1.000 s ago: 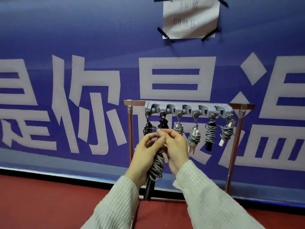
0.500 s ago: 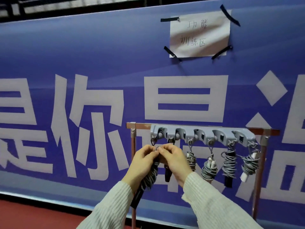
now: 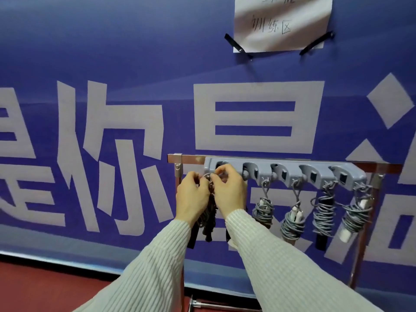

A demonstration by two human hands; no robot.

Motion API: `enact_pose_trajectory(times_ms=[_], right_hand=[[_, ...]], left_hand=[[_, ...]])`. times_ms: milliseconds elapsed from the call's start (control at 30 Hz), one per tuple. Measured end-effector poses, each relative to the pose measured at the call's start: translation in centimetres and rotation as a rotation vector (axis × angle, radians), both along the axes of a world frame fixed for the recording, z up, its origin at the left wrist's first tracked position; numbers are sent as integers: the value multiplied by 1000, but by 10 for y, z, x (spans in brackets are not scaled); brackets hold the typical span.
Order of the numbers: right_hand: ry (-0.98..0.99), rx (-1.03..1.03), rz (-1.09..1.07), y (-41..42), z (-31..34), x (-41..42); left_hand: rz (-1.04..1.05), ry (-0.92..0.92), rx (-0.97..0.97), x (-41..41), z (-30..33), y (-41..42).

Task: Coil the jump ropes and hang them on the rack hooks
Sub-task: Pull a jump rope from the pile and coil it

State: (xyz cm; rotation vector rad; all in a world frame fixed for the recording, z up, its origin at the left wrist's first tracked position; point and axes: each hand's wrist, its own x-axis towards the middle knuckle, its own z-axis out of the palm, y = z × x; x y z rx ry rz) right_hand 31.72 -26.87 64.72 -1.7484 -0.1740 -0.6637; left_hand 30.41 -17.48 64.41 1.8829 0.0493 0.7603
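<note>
A grey hook strip (image 3: 292,171) is fixed to a metal rack bar (image 3: 191,158). My left hand (image 3: 192,199) and my right hand (image 3: 229,194) both pinch the top loop of a coiled grey jump rope (image 3: 208,218) with black handles, held up at the leftmost hook. The hook itself is hidden behind my fingers. Several other coiled ropes (image 3: 292,221) hang from the hooks to the right, some with white handles, some with black.
The rack stands in front of a blue banner (image 3: 112,64) with large pale characters. A taped paper note (image 3: 281,23) hangs above. The rack's legs (image 3: 360,255) reach a red floor (image 3: 33,287), and a base bar (image 3: 216,305) lies low.
My hands have lifted the coiled rope from chest height up to the leftmost hook of the strip. The view has moved closer to the rack.
</note>
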Motion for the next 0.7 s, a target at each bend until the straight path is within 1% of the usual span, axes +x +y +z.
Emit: enact_pose_trajectory(times_ms=[133, 233, 300, 333, 400, 567, 633, 700], right_hand=[[22, -22, -19, 3, -2, 2], [22, -148, -32, 7, -11, 5], [-14, -259, -86, 10, -19, 6], [-30, -281, -102, 11, -23, 6], [-38, -247, -71, 14, -31, 5], [45, 36, 122, 13, -50, -10], [52, 78, 137, 13, -57, -15], [40, 72, 123, 12, -63, -20]], left_hand=[[-83, 79, -50, 13, -3, 9], [-151, 135, -66, 17, -10, 14], [-153, 107, -51, 17, -16, 11], [-153, 95, -66, 16, -20, 9], [-193, 92, -141, 11, -29, 3], [-320, 159, -465, 2, -43, -9], [-321, 170, -599, 1, -44, -13], [-291, 151, -632, -2, -47, -16]])
